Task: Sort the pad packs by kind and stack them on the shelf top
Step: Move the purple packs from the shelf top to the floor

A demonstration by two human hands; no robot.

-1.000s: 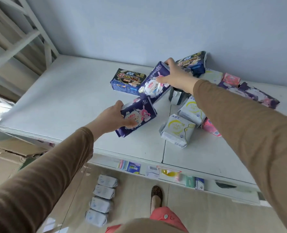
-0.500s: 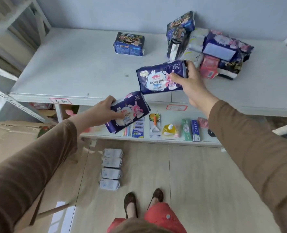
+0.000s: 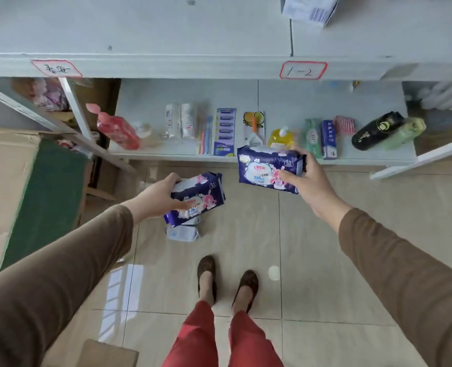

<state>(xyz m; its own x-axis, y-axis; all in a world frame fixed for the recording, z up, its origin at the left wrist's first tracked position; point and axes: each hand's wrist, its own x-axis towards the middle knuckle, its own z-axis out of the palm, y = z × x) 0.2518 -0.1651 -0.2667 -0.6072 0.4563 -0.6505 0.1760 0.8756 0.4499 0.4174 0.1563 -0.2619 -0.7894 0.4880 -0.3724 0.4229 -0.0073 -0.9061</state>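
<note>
My left hand [image 3: 157,198] grips a dark purple pad pack [image 3: 201,198] with pink and white print, held low over the floor. My right hand [image 3: 308,181] grips a second purple pad pack [image 3: 266,169] of the same kind, held in front of the lower shelf edge. Both packs are below the white shelf top [image 3: 166,30], which fills the upper part of the view. A white pack [image 3: 309,7] shows at the shelf top's far right edge. Pale blue-grey packs [image 3: 182,233] lie on the floor under my left hand's pack.
The lower shelf [image 3: 285,99] holds toothbrushes, a pink bottle [image 3: 117,129], tubes and a black flask [image 3: 375,131]. A cardboard box with a green side [image 3: 29,192] stands at left. My feet [image 3: 227,282] are on the tiled floor below.
Both hands carried their purple packs down and away from the shelf top, to below its front edge. The view tilted down toward the floor.
</note>
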